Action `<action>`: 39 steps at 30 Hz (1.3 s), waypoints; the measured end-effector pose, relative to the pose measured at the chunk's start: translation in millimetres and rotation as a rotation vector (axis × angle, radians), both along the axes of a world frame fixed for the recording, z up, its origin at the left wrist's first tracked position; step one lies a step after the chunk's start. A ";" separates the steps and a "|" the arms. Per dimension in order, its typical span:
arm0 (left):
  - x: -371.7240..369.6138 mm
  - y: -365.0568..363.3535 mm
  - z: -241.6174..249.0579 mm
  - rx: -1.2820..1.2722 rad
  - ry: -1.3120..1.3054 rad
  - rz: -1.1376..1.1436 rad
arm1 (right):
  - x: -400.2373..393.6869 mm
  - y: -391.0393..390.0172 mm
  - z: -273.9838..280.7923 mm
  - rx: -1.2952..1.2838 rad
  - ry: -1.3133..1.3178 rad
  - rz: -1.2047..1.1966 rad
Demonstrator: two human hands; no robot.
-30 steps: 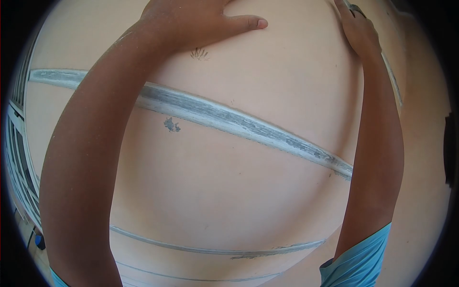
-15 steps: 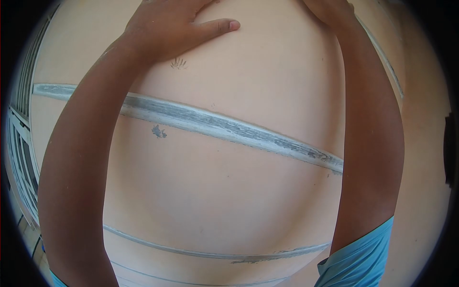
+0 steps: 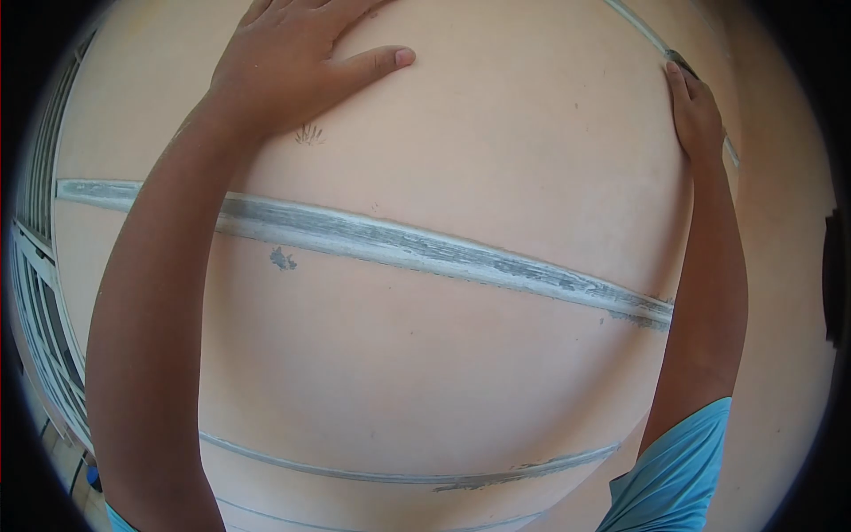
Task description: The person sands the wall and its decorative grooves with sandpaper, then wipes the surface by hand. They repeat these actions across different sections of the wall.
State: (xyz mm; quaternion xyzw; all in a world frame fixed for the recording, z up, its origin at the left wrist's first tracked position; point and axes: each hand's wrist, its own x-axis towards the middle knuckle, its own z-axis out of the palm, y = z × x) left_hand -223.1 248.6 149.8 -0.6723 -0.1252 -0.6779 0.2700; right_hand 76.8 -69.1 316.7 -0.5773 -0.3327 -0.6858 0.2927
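My left hand (image 3: 279, 66) lies flat on the peach-painted wall (image 3: 425, 355), its thumb spread out; the other fingertips run past the top edge of the view. At the upper right, my right hand (image 3: 697, 120) is at a narrow groove (image 3: 640, 25) in the wall. Its fingers are closed around a small dark thing (image 3: 681, 62), mostly hidden, whose kind I cannot make out. Between my forearms runs a wide grey-white band (image 3: 425, 248) with worn, streaked paint. Just below my left thumb, dark scratch marks (image 3: 310, 135) show on the wall.
A chipped grey patch (image 3: 283, 259) is below the wide band. Lower down, another thin groove (image 3: 390, 476) crosses the wall. White metal bars (image 3: 44, 310) stand at the left edge, with a small blue thing (image 3: 93, 479) near the floor there. A dark object (image 3: 833, 279) shows at far right.
My right hand has moved right to the narrow groove, and the dark thing at its fingers now shows. My left hand keeps its place on the wall while the view has shifted slightly.
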 end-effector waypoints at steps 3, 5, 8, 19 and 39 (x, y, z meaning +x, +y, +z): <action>-11.6 -31.6 -3.7 -0.098 0.074 0.016 | 4.4 3.5 4.9 0.083 0.060 -0.107; -10.0 -32.9 -2.8 -0.097 0.082 0.023 | -9.7 12.4 1.1 0.086 0.125 -0.093; -14.6 -30.6 -2.0 -0.095 0.094 0.014 | -25.1 25.8 5.8 0.051 0.119 -0.081; -3.9 -1.3 4.0 0.061 0.062 -0.014 | -49.7 44.1 -2.8 -0.018 0.025 0.019; -26.9 9.1 -7.6 0.110 0.061 -0.128 | -250.6 235.5 -27.0 -0.393 -0.168 0.140</action>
